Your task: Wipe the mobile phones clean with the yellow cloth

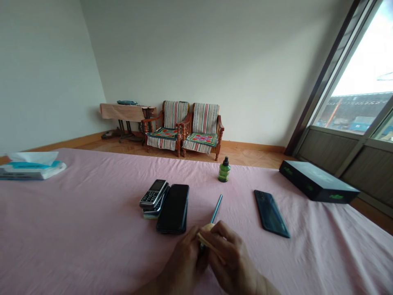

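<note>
My two hands are close together at the bottom centre, above the pink cloth. My right hand point(229, 254) is closed, its fingers pinching a cream-coloured piece point(209, 227) that looks like a soft cloth. My left hand point(184, 256) is closed against it; a small dark, shiny part shows between the hands, too hidden to name. A slim blue pen-like stick point(216, 208) points away from just beyond my fingers; its near end is hidden. Left of the hands lies a black smartphone point(173, 208), beside a stack topped by a keypad phone point(155, 192).
A dark blue phone point(271, 213) lies to the right. Behind stand a green spray bottle point(224, 170) and a black box point(319, 182). A tissue pack point(33, 166) sits far left on the pink cloth point(92, 229). Two wooden chairs point(201, 127) stand by the wall.
</note>
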`<state>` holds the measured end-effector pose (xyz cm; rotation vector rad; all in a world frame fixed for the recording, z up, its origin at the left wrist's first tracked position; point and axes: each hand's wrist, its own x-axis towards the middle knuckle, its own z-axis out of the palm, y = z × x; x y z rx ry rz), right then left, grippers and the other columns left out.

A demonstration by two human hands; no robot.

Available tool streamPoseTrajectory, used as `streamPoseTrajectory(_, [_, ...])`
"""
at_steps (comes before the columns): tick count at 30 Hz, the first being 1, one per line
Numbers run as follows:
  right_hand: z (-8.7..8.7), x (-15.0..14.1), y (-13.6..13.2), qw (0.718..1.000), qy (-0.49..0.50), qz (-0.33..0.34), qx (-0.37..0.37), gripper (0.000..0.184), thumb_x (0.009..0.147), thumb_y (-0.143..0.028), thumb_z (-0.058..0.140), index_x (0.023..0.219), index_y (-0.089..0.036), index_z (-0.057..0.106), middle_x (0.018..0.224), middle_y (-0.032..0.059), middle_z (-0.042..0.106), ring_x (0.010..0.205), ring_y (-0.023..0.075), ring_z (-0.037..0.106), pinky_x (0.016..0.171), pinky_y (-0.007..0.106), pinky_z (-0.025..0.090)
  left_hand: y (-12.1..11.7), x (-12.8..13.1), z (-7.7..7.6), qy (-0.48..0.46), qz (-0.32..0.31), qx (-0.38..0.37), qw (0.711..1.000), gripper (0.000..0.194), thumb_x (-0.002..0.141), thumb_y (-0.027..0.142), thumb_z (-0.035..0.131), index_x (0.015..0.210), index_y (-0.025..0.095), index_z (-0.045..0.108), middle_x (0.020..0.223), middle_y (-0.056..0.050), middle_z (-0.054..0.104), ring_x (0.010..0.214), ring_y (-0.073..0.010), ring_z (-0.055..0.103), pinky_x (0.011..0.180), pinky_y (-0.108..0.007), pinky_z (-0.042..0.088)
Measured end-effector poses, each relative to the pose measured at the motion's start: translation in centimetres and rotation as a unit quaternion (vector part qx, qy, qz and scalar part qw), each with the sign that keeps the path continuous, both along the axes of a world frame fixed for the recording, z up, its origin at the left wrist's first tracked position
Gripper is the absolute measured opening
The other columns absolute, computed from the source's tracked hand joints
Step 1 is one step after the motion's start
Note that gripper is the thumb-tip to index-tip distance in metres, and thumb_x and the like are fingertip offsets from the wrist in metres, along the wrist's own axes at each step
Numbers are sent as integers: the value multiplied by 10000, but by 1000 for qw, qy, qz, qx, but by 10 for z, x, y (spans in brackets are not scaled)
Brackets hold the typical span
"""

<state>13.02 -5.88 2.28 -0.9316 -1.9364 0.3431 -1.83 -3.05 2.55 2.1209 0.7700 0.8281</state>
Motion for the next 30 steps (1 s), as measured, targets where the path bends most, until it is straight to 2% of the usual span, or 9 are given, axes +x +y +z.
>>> streamPoseTrajectory(2, [2, -4, -7, 999, -24, 29, 16, 281, 810, -71, 454, 1006, -174, 626, 862, 80, 550, 777, 182, 560, 665, 284, 507, -1, 0, 2, -12, -5, -11, 1000, 219, 869, 54, 443, 934, 189, 603, 931, -19, 620, 882, -170, 593, 812, -278, 482])
streamPoseTrajectory(4, [-1, -4, -6, 998, -42, 23, 35, 293, 827, -90, 459, 1053, -177, 624, 865, 86, 556, 784, 189, 565, 677, 297, 517, 0, 0, -1, -14, 0, -15, 1000, 199, 888, 75, 447, 939, 192, 598, 942, -17, 619, 893, -169, 591, 830, -283, 477])
streamPoseTrajectory(9, [-14, 19, 29, 994, -10, -107, 29, 373, 864, -84, 411, 1160, -193, 609, 936, 87, 571, 862, 183, 586, 763, 301, 518, 3, 0, -17, 33, 36, 31, 998, 218, 853, 56, 460, 979, 188, 580, 961, -35, 580, 875, -178, 585, 840, -303, 477])
streamPoseTrajectory(11, [-16, 30, 46, 986, -2, -164, 20, 361, 874, -94, 407, 1142, -179, 633, 868, 67, 560, 780, 164, 589, 723, 281, 514, 4, 0, -18, 59, 46, 39, 996, 226, 856, 55, 441, 963, 190, 586, 925, -31, 575, 841, -174, 589, 817, -293, 480])
streamPoseTrajectory(17, [-10, 46, 72, 976, -22, -217, 13, 351, 858, -111, 433, 1115, -159, 668, 796, 45, 555, 684, 144, 588, 626, 248, 490, 1, 0, -13, 86, 50, 42, 994, 262, 850, 51, 446, 1016, 186, 596, 954, -47, 580, 891, -188, 591, 848, -294, 477])
streamPoseTrajectory(20, [-10, 39, 62, 980, -15, -196, 17, 359, 868, -106, 425, 1129, -175, 660, 792, 40, 548, 682, 139, 582, 632, 243, 494, 2, 0, -18, 87, 55, 42, 994, 286, 810, 22, 474, 1009, 189, 594, 969, -43, 585, 912, -192, 596, 864, -301, 479])
streamPoseTrajectory(24, [-13, 19, 33, 989, -1, -144, 16, 385, 871, -69, 401, 1148, -195, 637, 842, 60, 557, 758, 156, 587, 683, 262, 512, 3, 1, -21, 71, 58, 38, 995, 296, 780, 10, 506, 992, 197, 594, 1027, -42, 594, 967, -206, 595, 902, -327, 478])
streamPoseTrajectory(27, [-17, 6, 9, 995, 4, -91, 41, 424, 852, -42, 407, 1206, -187, 590, 921, 89, 578, 840, 171, 596, 734, 272, 530, 2, 2, -15, 60, 32, 40, 997, 411, 791, 3, 491, 1138, 212, 559, 1127, -57, 584, 1089, -222, 552, 962, -348, 450])
streamPoseTrajectory(30, [-20, 3, 2, 995, -3, -76, 66, 427, 849, -45, 422, 1221, -182, 582, 934, 101, 587, 867, 181, 603, 751, 278, 539, 1, 3, -12, 61, 12, 49, 997, 531, 780, -21, 471, 1254, 217, 491, 1178, -68, 567, 1162, -226, 507, 995, -351, 428])
